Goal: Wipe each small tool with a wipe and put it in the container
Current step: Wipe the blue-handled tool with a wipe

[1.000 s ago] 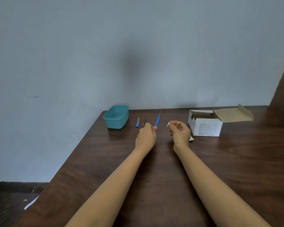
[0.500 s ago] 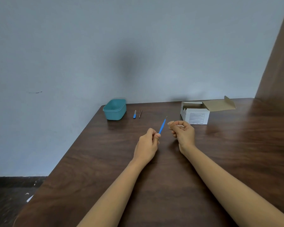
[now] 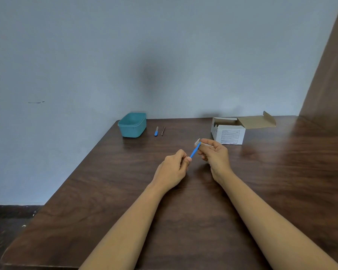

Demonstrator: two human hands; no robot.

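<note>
My left hand point(image 3: 174, 168) pinches the near end of a thin blue tool point(image 3: 195, 150) above the middle of the table. Its far end goes into a small white wipe point(image 3: 197, 142) that my right hand point(image 3: 215, 155) pinches around it. A teal container point(image 3: 132, 125) stands open at the table's far left corner. Just right of it lie a short blue-handled tool point(image 3: 156, 131) and a pair of brown tweezers point(image 3: 163, 130), side by side on the wood.
An open white cardboard box point(image 3: 230, 134) with its brown flap folded back sits at the far right of the dark wooden table point(image 3: 183, 211). A grey wall runs behind. The table's left edge drops to a dark floor.
Both hands have drawn back toward me from the far tools. The blue tool's tip, free half a second ago, now sits inside the wipe in my right hand.
</note>
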